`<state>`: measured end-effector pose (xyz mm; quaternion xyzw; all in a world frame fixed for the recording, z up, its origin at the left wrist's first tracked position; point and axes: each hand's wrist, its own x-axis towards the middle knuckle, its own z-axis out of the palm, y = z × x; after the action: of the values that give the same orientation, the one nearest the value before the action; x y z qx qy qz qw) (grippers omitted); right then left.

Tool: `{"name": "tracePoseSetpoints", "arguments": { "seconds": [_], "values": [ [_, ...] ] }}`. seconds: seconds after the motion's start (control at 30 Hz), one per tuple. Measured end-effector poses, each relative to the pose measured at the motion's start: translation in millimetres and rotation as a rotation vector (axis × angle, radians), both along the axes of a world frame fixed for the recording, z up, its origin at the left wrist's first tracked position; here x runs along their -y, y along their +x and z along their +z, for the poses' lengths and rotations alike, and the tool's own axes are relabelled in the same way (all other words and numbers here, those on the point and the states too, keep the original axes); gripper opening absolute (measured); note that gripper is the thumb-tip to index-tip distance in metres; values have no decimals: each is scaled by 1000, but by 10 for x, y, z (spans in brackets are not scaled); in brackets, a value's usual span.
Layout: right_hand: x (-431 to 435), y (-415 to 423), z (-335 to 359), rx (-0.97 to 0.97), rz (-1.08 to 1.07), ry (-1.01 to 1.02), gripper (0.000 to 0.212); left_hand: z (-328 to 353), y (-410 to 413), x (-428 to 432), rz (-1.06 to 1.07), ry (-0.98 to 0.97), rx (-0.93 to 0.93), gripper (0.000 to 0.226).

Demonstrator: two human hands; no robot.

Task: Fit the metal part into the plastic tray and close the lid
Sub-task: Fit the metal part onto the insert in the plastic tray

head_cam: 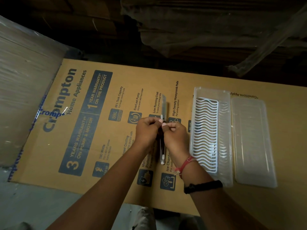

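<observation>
Both hands meet at the centre of the work surface, a flattened cardboard box (116,130) printed with appliance text. The left hand (146,131) and the right hand (174,135) are pinched together on the middle of a long, narrow metal part (163,107). Fingertips of both hands are closed on it from opposite sides. The part runs along the 12-to-6 o'clock line: one shiny end projects toward 12 o'clock beyond the fingers, the other end shows toward 6 o'clock between the wrists. Whether the part rests on the cardboard or is held just above it cannot be told.

The plastic tray (226,163) lies at 3 o'clock from the hands, near the right wrist but apart from it. A white wavy wire rack (205,135) sits in its left portion. The clear lid (254,141) lies flat just beside the tray, farther toward 3 o'clock, fully detached.

Step in hand, as judged: handling or adjusting the metal part before insertion. Fitting has not begun and the lid is off.

Next move, as judged:
1. Carry the part toward 3 o'clock, keeping its long axis parallel to the tray.
2. Lower it into the tray without snagging the rack.
3. Take the lid and seat it squarely on the tray rim.
</observation>
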<state>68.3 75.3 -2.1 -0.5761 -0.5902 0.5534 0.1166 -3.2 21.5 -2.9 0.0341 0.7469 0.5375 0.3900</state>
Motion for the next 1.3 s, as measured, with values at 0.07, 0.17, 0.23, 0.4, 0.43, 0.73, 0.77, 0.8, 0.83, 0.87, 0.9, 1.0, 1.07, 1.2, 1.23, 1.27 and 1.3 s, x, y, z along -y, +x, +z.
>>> {"name": "tracePoseSetpoints", "arguments": {
  "seconds": [0.07,0.17,0.23,0.4,0.43,0.73,0.77,0.8,0.83,0.87,0.9,1.0,1.07,1.2,1.23,1.27,1.3],
  "values": [
    [11,26,18,-39,-33,-32,19,67,-8,0,50,42,120,19],
    [62,70,88,-77,-42,-47,44,215,-11,-13,86,121,243,12],
    [89,105,150,-100,-40,-55,54,316,6,-20,101,161,277,11],
    [100,181,322,-196,-77,-71,40,431,25,-28,97,220,260,11],
    [110,197,352,-226,-73,-65,38,441,17,-37,108,222,252,11],
    [166,444,534,-356,-47,-100,20,613,40,-187,102,196,151,16],
    [162,472,545,-368,-43,-101,24,625,55,-208,94,193,141,18],
    [153,501,553,-378,-31,-98,29,637,69,-227,87,187,131,18],
    [141,529,559,-387,-17,-96,34,642,81,-246,82,180,120,18],
    [128,562,567,-394,-3,-99,38,649,91,-263,80,172,109,17],
    [117,591,574,-400,8,-108,42,649,96,-281,83,166,99,16],
    [81,669,597,-410,33,-115,50,644,115,-338,99,149,81,17],
    [52,710,612,-422,20,-121,51,647,144,-377,103,147,78,17],
    [-30,812,647,-440,-9,-138,53,677,237,-424,81,141,58,11],
    [-44,838,659,-444,-11,-135,52,699,265,-427,51,141,50,8],
    [-57,867,674,-446,-17,-131,52,725,295,-433,5,140,41,8],
    [-68,893,678,-445,-31,-128,51,743,321,-440,-51,137,31,11]
  ]
}}
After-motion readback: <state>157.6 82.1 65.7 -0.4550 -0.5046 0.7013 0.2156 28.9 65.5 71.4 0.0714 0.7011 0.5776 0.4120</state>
